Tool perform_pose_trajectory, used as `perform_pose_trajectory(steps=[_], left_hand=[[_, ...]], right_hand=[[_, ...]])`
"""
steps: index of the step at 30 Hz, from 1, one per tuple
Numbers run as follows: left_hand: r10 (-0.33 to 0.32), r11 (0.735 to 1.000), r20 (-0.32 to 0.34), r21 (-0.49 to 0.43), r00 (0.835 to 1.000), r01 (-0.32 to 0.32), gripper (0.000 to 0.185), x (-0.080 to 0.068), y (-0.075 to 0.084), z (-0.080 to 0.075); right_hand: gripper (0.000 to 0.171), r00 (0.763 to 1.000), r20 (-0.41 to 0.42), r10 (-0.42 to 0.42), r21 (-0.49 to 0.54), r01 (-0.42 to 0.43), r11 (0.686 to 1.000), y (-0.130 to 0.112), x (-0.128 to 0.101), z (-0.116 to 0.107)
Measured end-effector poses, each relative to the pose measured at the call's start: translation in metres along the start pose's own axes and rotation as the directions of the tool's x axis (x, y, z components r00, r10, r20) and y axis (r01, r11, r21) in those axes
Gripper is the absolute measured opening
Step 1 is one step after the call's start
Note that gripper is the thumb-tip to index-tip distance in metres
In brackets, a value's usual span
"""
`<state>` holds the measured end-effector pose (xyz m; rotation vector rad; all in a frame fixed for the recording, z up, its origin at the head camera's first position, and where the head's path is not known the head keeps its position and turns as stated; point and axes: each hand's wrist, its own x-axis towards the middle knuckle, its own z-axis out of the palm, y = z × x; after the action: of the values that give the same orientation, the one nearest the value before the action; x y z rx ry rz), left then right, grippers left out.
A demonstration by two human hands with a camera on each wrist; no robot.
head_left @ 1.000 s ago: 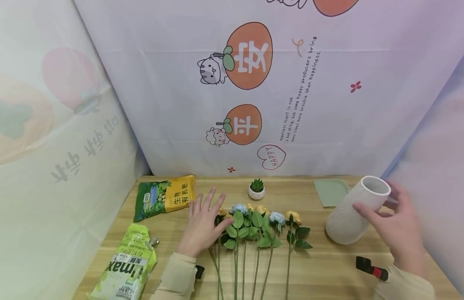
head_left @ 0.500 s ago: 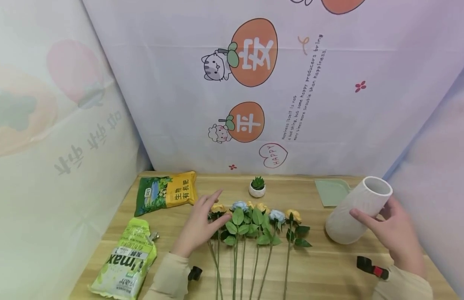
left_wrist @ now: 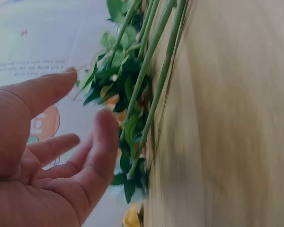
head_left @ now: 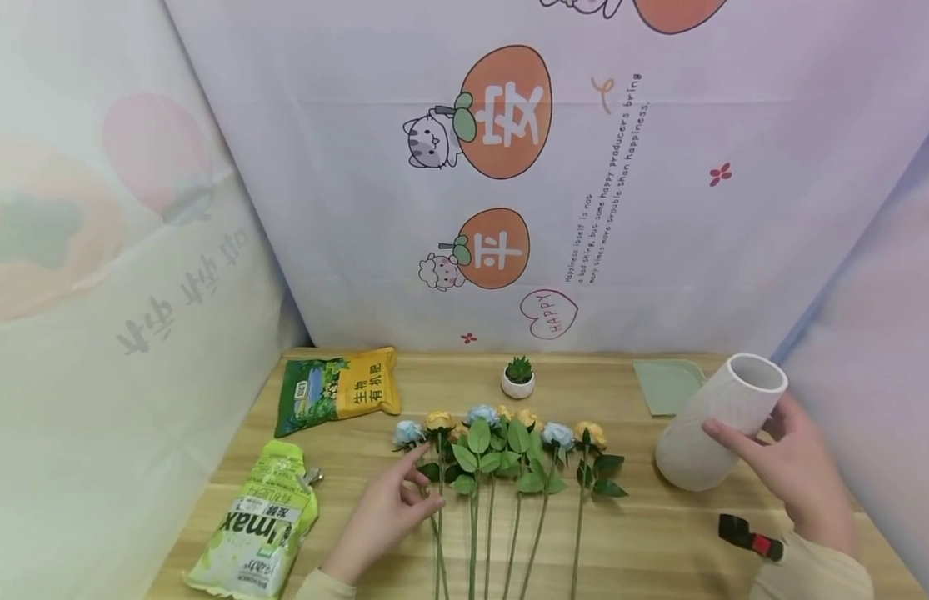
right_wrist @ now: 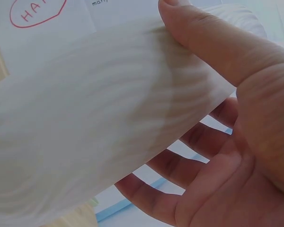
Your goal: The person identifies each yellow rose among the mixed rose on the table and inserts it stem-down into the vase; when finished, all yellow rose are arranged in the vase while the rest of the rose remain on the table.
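Note:
Several artificial roses (head_left: 509, 450) with yellow and blue heads lie side by side on the wooden table (head_left: 659, 542), stems toward me. My left hand (head_left: 419, 485) hovers open at the leftmost stems, below a blue rose head (head_left: 407, 432). In the left wrist view the left hand (left_wrist: 85, 101) has relaxed fingers beside the green stems (left_wrist: 151, 61) and grips nothing. My right hand (head_left: 749, 437) holds a white ribbed vase (head_left: 696, 442), tilted, at the right. The right wrist view shows my right hand (right_wrist: 194, 118) with thumb over and fingers under the vase (right_wrist: 85, 118).
A green and yellow bag (head_left: 337, 392) lies at the back left, a pale green bag (head_left: 257, 525) at the front left. A small potted succulent (head_left: 517, 379) and a green tray (head_left: 668, 385) sit at the back. A black and red clip (head_left: 749, 537) lies near my right sleeve.
My left hand drew back from the flower heads toward the stems, uncovering a blue rose at the left. The right hand kept its hold on the tilted vase.

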<state>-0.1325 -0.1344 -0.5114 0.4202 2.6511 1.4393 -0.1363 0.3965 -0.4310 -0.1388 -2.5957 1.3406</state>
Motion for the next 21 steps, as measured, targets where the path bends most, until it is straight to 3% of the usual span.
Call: perform_pose_trajectory(steps=[7, 14, 21], left_hand=[[-0.057, 0.998, 0.096, 0.042, 0.994, 0.053, 0.095, -0.003, 0.004, 0.016], [-0.072, 0.994, 0.062, 0.089, 0.995, 0.066, 0.097, 0.002, 0.005, 0.025], [-0.067, 0.997, 0.039, 0.043, 0.997, 0.065, 0.096, 0.002, 0.003, 0.029]], right_hand=[[0.090, 1.000, -0.001, 0.011, -0.025, -0.011, 1.000, 0.003, -0.002, -0.001], [0.090, 1.000, 0.003, 0.018, -0.033, -0.018, 0.999, 0.003, 0.000, -0.001], [0.090, 1.000, 0.004, 0.017, -0.033, -0.017, 0.999, 0.003, 0.000, -0.001]])
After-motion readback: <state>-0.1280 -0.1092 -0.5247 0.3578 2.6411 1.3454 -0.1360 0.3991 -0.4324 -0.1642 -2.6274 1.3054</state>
